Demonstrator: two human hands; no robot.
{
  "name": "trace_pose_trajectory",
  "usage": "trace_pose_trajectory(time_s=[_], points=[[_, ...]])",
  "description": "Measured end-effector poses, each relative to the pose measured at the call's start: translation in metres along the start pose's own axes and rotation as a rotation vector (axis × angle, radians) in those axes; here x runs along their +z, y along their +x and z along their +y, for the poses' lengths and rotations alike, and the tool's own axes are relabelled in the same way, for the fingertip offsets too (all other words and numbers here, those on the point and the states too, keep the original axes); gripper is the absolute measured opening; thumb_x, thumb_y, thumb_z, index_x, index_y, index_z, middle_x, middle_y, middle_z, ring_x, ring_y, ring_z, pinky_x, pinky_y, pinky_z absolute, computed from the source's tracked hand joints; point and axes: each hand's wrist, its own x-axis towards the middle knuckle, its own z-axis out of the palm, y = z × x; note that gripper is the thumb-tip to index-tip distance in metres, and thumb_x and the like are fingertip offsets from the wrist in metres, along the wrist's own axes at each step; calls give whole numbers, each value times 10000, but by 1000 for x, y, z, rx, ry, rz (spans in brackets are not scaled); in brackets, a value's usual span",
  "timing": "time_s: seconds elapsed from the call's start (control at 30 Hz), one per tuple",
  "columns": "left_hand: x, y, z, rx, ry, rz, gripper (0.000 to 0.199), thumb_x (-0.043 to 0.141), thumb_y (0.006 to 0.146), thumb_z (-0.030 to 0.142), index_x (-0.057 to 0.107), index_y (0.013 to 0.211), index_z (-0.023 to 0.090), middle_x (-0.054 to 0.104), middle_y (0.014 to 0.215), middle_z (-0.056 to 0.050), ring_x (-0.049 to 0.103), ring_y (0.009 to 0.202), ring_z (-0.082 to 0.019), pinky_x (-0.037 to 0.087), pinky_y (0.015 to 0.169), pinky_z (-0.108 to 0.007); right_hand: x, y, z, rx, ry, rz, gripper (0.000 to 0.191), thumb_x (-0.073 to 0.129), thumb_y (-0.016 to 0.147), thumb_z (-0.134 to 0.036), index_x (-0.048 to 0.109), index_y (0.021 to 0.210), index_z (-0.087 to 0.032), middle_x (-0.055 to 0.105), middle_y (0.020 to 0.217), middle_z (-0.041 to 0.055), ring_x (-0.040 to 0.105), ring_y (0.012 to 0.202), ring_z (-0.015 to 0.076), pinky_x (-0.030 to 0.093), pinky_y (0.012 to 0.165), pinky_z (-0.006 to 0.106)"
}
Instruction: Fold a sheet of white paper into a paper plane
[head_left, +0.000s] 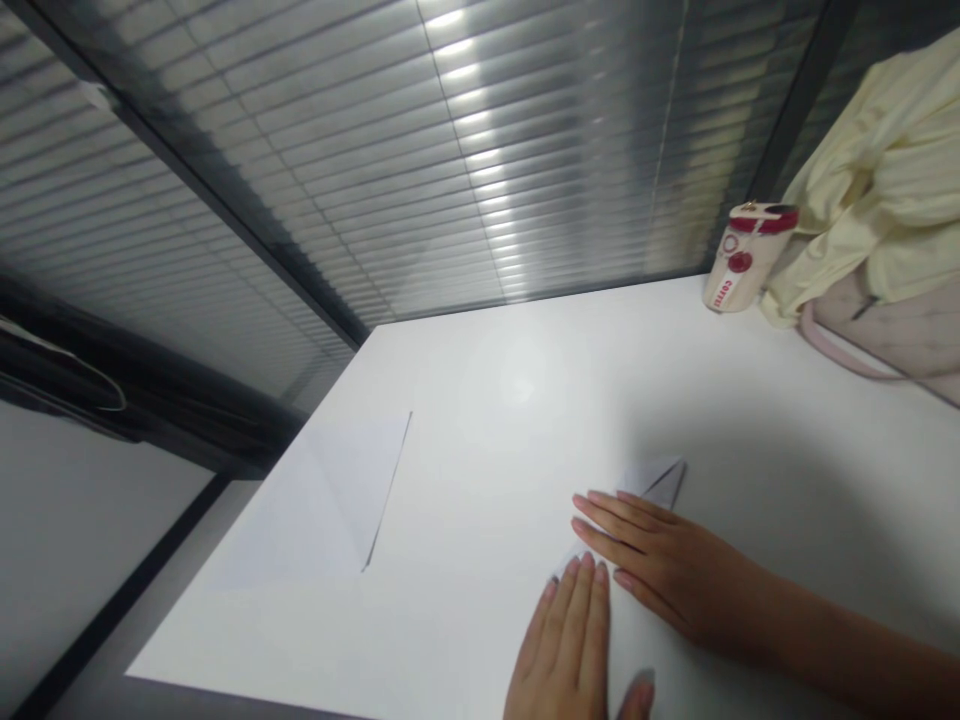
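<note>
Both palms flat, your left hand (pixel 562 640) and right hand (pixel 664 565) lie open, gripping nothing, pinning a folded white paper sheet (pixel 652 480) steady on the smooth white tabletop (pixel 495 370); a triangular white paper sheet (pixel 322 495) lies well apart.

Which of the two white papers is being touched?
The folded paper under the left hand and right hand; the other paper lies apart, untouched.

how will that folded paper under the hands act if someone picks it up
The folded paper will probably feel light and floppy, as its edges look thin. Its layered tip suggests folds that may spring partly open without the right hand and left hand pressing down. It may also slide easily on the smooth white table.
</note>
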Motion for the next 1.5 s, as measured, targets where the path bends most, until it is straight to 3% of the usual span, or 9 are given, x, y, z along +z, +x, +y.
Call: trace_pose_trajectory(time_s=[0.47,0.63,0.83,0.93,1.07,1.27,1.5], points=[[3,6,8,-93,-3,71,434,451,887,418,605,1177,134,675,1191,-47,635,1063,-202,464,900,-316,-4,0,0,6,10,-7,519,417,947,-190,306,1453,-157,335,1503,63,258,1393,179,248,1154,345],[6,6,8,-77,2,93,435,431,901,414,616,1154,113,688,1164,-62,634,1062,-208,458,909,-320,-9,-3,-2,-78,26,34,520,422,938,-157,321,1448,-171,367,1487,23,271,1387,156,185,1176,324],[1,2,5,-19,23,68,408,452,899,388,629,1148,118,679,1181,-65,613,1087,-196,439,945,-280,-9,-7,-1,-64,92,5,515,430,948,-195,321,1451,-177,401,1467,34,319,1367,163,256,1156,319],[6,-5,4,2,21,109,433,433,898,429,642,1129,127,690,1160,-60,608,1088,-200,398,986,-287,-6,-8,-1,-57,97,-10,515,429,952,-205,315,1453,-180,380,1477,37,308,1373,174,266,1152,335],[15,-15,5,-115,36,207,518,383,889,520,651,1116,140,697,1144,-66,604,1086,-228,368,997,-324,-4,-9,-2,-39,108,14,538,457,939,-201,309,1456,-184,380,1477,47,308,1373,181,273,1149,337],[13,-18,11,-236,48,237,539,378,876,572,649,1118,173,717,1106,-34,632,1002,-249,393,932,-367,-3,-9,-3,-29,68,-33,527,433,956,-226,290,1462,-182,340,1496,33,283,1384,186,284,1144,356],[11,-17,12,-271,64,210,552,399,855,568,619,1186,184,703,1139,-17,637,933,-245,406,902,-376,-3,-10,-3,-19,114,-1,535,454,945,-208,302,1458,-193,381,1476,45,322,1367,184,283,1145,348]])
